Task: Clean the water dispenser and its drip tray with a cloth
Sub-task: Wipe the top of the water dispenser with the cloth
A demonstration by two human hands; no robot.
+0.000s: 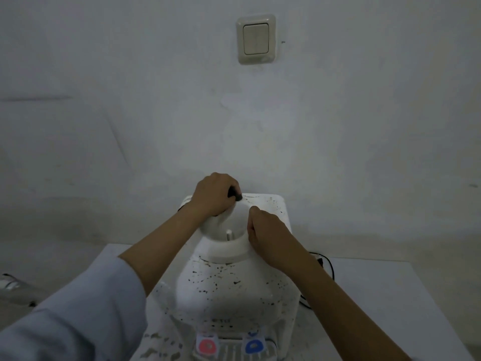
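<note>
Water dispenser (234, 290): white, speckled, on tabletop (390, 295), centre near. Left hand (216, 195): grip clamped on small dark object (235, 196) at funnel's (229, 225) far rim. Right hand (270, 234): fingers curled at funnel's right rim; hold unclear.

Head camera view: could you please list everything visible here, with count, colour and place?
White plastic water dispenser: one, white with dark specks, centre, on the table.
Round white bottle collar: one, on the dispenser top.
Tap levers: two, red left, blue right, bottom edge.
White table: one, under the dispenser.
Black cable: one, right of the dispenser.
Beige wall switch: one, upper wall.
Left hand: grips a small dark item, identity unclear, at the collar's back.
Right hand: fingers curled at the collar's right rim.
</note>
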